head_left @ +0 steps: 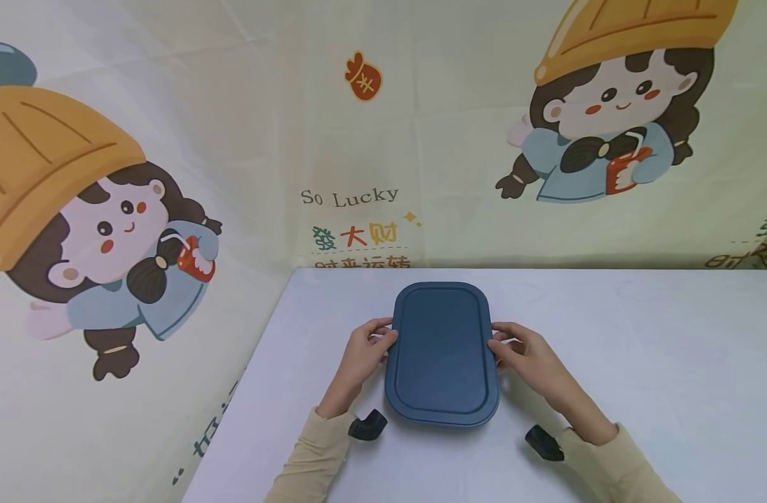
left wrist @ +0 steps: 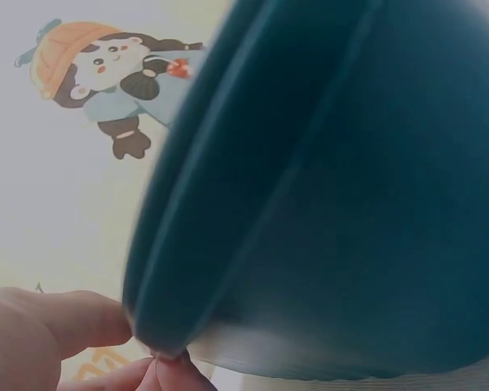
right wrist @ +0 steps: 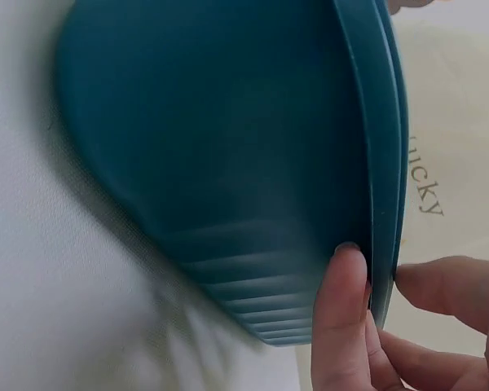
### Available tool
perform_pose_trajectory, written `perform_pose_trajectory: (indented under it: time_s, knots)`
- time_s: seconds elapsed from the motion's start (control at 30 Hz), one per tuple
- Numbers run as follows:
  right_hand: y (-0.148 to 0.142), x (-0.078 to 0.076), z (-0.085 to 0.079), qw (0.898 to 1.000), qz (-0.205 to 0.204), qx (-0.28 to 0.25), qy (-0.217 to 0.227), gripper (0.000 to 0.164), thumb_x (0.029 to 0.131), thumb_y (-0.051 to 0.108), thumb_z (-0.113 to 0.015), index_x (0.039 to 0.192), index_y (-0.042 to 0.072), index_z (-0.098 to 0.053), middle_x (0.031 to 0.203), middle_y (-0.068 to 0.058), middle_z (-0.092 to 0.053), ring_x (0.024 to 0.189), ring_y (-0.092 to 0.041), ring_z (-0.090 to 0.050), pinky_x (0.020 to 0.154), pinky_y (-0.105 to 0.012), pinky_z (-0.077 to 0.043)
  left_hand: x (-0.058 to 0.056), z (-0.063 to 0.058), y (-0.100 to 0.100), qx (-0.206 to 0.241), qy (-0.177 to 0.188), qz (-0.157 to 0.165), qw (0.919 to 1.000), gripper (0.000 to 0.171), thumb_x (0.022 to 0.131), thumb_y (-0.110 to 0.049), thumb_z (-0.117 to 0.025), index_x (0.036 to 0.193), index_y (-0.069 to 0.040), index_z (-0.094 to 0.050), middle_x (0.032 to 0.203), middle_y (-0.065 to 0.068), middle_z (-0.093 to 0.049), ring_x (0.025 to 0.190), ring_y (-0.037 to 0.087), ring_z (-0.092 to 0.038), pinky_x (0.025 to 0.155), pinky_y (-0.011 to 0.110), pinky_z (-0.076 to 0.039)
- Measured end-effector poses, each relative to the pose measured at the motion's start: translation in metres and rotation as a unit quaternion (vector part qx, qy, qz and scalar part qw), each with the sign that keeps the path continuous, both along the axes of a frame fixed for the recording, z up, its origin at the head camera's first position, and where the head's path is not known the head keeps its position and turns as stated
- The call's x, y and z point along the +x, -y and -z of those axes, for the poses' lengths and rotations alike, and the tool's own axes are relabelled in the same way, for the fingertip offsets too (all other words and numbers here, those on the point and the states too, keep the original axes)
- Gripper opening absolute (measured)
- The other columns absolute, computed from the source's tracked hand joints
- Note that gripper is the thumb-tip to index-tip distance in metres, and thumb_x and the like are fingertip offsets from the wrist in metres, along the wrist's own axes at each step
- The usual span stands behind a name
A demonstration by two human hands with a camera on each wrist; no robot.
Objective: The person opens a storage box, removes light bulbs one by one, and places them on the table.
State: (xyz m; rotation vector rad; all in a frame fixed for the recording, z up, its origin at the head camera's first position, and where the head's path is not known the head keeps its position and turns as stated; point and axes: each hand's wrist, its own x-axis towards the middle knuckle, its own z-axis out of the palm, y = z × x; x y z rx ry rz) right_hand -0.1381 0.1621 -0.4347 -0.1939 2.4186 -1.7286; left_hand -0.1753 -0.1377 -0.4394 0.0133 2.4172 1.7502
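Note:
A dark blue lidded storage box (head_left: 442, 349) with rounded corners stands on the white table, its lid (right wrist: 383, 163) on top. My left hand (head_left: 366, 353) pinches the lid's rim at the left side, thumb above and fingertips beneath, as the left wrist view shows. On the opposite side my right hand (head_left: 527, 356) grips the same rim, with the thumb on top and fingers under the edge. The box's side wall (left wrist: 350, 244) looks smooth in the left wrist view; ribs (right wrist: 261, 301) run along part of it in the right wrist view. Its inside is hidden.
The white table (head_left: 660, 377) extends to both sides, with its far edge at a cloth backdrop (head_left: 459, 230) printed with cartoon figures and lettering. A black wrist device (head_left: 367, 425) sits by the left cuff, another black device (head_left: 544, 443) by the right cuff.

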Motion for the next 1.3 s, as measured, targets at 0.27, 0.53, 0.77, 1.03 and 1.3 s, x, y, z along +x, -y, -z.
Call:
perform_pose_trajectory:
  time_s: [0.27, 0.53, 0.77, 1.03, 1.3]
  knots:
    - [-0.0016, -0.0007, 0.0002, 0.999, -0.011, -0.034, 0.02, 0.051, 0.102, 0.016, -0.057, 0.144, -0.007, -0.041, 0.12, -0.023, -0.056, 0.083, -0.017, -0.068, 0.074, -0.027, -0.058, -0.0011, 0.0005, 0.0018, 0.017, 0.01, -0.002, 0.9998, 0.039, 0.097, -0.016, -0.063, 0.133, 0.0, -0.059, 0.109, 0.014, -0.061, 0.076, 0.01, -0.058, 0.064, 0.032, -0.056]
    - [-0.0024, -0.0021, 0.0025, 0.998, -0.014, -0.05, 0.02, 0.053, 0.1, 0.016, -0.059, 0.143, -0.008, -0.041, 0.119, -0.024, -0.056, 0.081, -0.016, -0.067, 0.072, -0.028, -0.059, 0.001, 0.0031, 0.0052, 0.038, 0.011, -0.005, 0.9992, 0.04, 0.095, -0.023, -0.068, 0.13, -0.005, -0.062, 0.109, 0.013, -0.062, 0.078, 0.012, -0.062, 0.06, 0.025, -0.054]
    - [-0.0013, -0.0004, 0.0015, 0.998, -0.008, -0.053, 0.013, 0.052, 0.099, 0.016, -0.061, 0.142, -0.008, -0.043, 0.115, -0.023, -0.057, 0.079, -0.017, -0.067, 0.071, -0.031, -0.059, 0.0019, 0.0051, 0.0075, 0.052, 0.006, -0.004, 0.9986, 0.04, 0.094, -0.022, -0.069, 0.13, -0.008, -0.063, 0.111, 0.012, -0.062, 0.076, 0.011, -0.062, 0.057, 0.025, -0.054]
    - [-0.0005, 0.0028, -0.0008, 0.999, 0.003, -0.045, 0.012, 0.053, 0.1, 0.016, -0.06, 0.144, -0.008, -0.042, 0.118, -0.023, -0.057, 0.076, -0.017, -0.067, 0.071, -0.03, -0.059, 0.0038, 0.0037, 0.0063, 0.051, -0.001, -0.005, 0.9987, 0.04, 0.093, -0.021, -0.07, 0.13, -0.006, -0.064, 0.111, 0.013, -0.062, 0.072, 0.009, -0.061, 0.055, 0.023, -0.053]
    - [-0.0011, 0.0045, -0.0025, 0.999, 0.007, -0.036, 0.0, 0.054, 0.099, 0.016, -0.061, 0.143, -0.008, -0.043, 0.115, -0.022, -0.059, 0.075, -0.016, -0.067, 0.071, -0.032, -0.059, 0.0058, 0.0012, 0.0061, 0.051, -0.002, -0.001, 0.9987, 0.041, 0.093, -0.021, -0.07, 0.131, -0.007, -0.064, 0.112, 0.012, -0.063, 0.073, 0.01, -0.061, 0.057, 0.024, -0.055]
